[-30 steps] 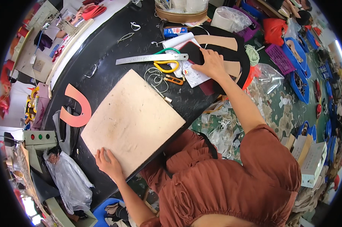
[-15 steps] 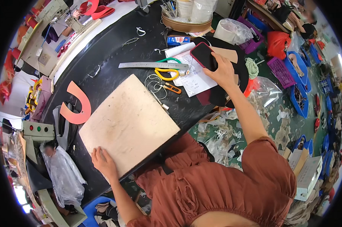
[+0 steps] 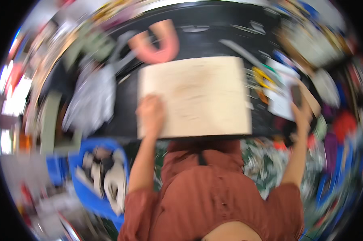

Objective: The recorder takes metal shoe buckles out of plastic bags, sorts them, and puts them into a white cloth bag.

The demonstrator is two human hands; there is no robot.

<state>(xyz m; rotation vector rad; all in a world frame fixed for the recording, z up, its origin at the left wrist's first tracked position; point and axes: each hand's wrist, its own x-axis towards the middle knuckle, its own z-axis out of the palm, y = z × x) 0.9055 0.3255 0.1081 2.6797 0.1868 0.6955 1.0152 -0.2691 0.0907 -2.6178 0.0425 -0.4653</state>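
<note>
A thick cream board (image 3: 197,96) lies on the black table in front of me. On its left part rests my left hand (image 3: 151,114), fingers laid on the surface, holding nothing; motion blurs them. At the right, my right hand (image 3: 303,114) has its fingers around the lower part of a dark phone (image 3: 296,95), above some papers. Blur hides the exact grip. Beside the phone lie white papers (image 3: 281,105), yellow-handled scissors (image 3: 262,77) and an orange cutter (image 3: 262,96). A metal ruler (image 3: 241,52) lies slanted beyond the board.
A pink U-shaped piece (image 3: 159,46) lies behind the board. To the left hangs clear plastic (image 3: 91,98). A blue bin (image 3: 83,176) with cut pieces stands at lower left. A round tray of supplies (image 3: 310,44) sits at the far right. Scraps cover the green floor (image 3: 261,160).
My view has swung left, so the board now looks squared to me and the phone sits farther right. My left hand stays on the board, my right at the phone.
</note>
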